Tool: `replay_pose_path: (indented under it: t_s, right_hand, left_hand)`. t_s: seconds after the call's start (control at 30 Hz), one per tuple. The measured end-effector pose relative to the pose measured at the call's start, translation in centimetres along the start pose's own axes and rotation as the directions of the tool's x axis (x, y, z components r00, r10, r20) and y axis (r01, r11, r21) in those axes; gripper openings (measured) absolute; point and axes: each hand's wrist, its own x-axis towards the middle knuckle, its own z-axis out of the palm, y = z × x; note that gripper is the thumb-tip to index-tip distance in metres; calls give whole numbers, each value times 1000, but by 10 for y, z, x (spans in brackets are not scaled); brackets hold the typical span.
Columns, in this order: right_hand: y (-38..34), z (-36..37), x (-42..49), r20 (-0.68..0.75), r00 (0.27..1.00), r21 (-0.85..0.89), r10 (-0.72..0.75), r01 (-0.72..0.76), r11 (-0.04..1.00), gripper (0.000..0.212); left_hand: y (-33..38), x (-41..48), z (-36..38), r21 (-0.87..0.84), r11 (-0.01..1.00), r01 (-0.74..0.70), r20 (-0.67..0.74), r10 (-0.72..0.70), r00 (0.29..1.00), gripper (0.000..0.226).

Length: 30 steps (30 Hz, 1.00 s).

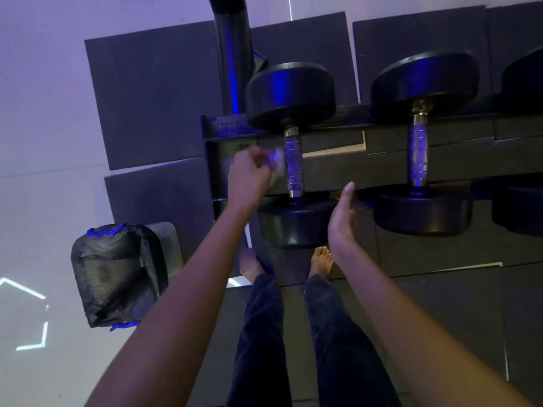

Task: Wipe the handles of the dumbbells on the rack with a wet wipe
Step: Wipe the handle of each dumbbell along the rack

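Dumbbells on rack (338, 133), two in full view. Left hand (249, 177) closed on wet wipe (277, 160), blurred, just left of knurled handle (293, 163) of left dumbbell (291, 154); contact with handle unclear. Right hand (342, 218) open, fingers straight, beside near head of that dumbbell. Second dumbbell (421, 142) to the right, untouched. Black lined bin (117, 274) on floor at near left.

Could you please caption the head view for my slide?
Left hand brings a wipe to the first dumbbell's handle; right hand open.
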Motion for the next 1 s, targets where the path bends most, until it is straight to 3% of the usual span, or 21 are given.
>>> replay_pose_path:
  t_s: [0.07, 0.17, 0.3, 0.37, 0.43, 0.53, 0.6, 0.63, 0.7, 0.77, 0.87, 0.93, 1.0]
  right_hand:
    - [-5, 2, -3, -25, 1000, 13, 17, -16, 1000, 74]
    - [-3, 5, -6, -95, 995, 49, -27, 32, 998, 69]
    - [-4, 4, -3, -97, 993, 32, -73, 77, 997, 44]
    - [-7, 2, -5, -97, 993, 37, -69, 73, 997, 40]
    - [-8, 1, -5, -98, 993, 39, -69, 73, 997, 42]
    - [-8, -1, -5, -80, 994, 44, -80, 84, 996, 46]
    - [-7, 0, -2, -83, 992, 35, -92, 95, 995, 45]
    - [-6, 0, -1, -84, 992, 34, -99, 102, 994, 45]
    - [-4, 0, 1, -76, 992, 41, -103, 106, 993, 44]
    - [-2, 1, 4, -72, 993, 47, -96, 99, 994, 42]
    - [-1, 1, 8, -92, 991, 38, -93, 97, 995, 38]
    - [1, 2, 9, -94, 991, 48, -93, 98, 994, 36]
    - [1, 1, 10, -100, 990, 40, -98, 103, 994, 36]
  left_hand:
    - [19, -2, 11, 4, 990, -144, -278, 139, 950, 19]
    - [29, 0, 40, 15, 962, -274, -283, 267, 921, 17]
    - [18, 22, 55, -250, 961, -121, -382, 17, 924, 12]
    - [12, 30, 57, -405, 909, -100, -339, -48, 940, 8]
    - [9, 33, 59, -612, 788, -72, -255, -110, 961, 19]
    - [1, 38, 63, -835, 512, 203, 48, -299, 953, 25]
    - [-2, 43, 63, -831, 436, 346, 206, -337, 919, 24]
    - [-2, 44, 63, -831, 432, 349, 208, -341, 917, 24]
    - [-2, 43, 62, -853, 472, 223, 64, -330, 942, 25]
    - [0, 39, 57, -762, 647, -5, -183, -208, 961, 21]
    - [6, 26, 53, -321, 901, -291, -375, 161, 913, 8]
    - [7, 19, 55, 29, 903, -430, -352, 411, 841, 15]
    - [4, 17, 58, 285, 807, -517, -247, 583, 774, 26]
